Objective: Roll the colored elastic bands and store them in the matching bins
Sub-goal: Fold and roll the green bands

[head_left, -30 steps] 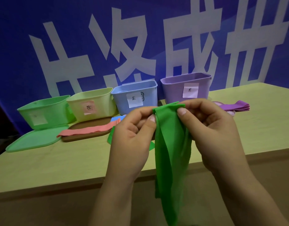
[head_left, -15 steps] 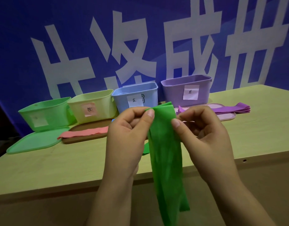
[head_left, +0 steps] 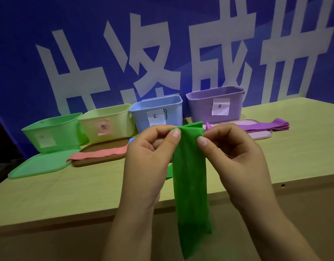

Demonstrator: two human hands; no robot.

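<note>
Since approx. 1 s ago the green band (head_left: 189, 178) has been opened flatter between the hands, and the top fold has been spread wider; both hands sit a bit lower against the bins than before.

Nearest: the left hand (head_left: 151, 159) is pinched on the band's top-left corner w/ thumb and forefinger; the right hand (head_left: 235, 159) is pinched on the top-right corner likewise. Remaining fingers are curled in. The band is held in mid-air, in front of the table edge (head_left: 68, 219); its long axis runs straight down, the free end hanging below the hands toward the bottom of view. Both hands are equally near, one per corner, so a roll would prob. be started from the pinched top edge downward.

Mid: on the table a pink band (head_left: 98, 154) is laid across a brown lid (head_left: 106, 159), next to a green lid (head_left: 40, 164); a purple band (head_left: 266, 126) is lying on a pink lid (head_left: 260, 135), right side. A small green scrap and a bit of blue are seen behind the hands; what they are can't be told.

Far: 4 bins in a row, L to R: green bin (head_left: 53, 132), yellow bin (head_left: 108, 123), blue bin (head_left: 158, 112), purple bin (head_left: 215, 104). Matching bin for this band = far left, well apart from the hands.

Count: 3 bands clearly seen, 4 bins, 3 lids.
</note>
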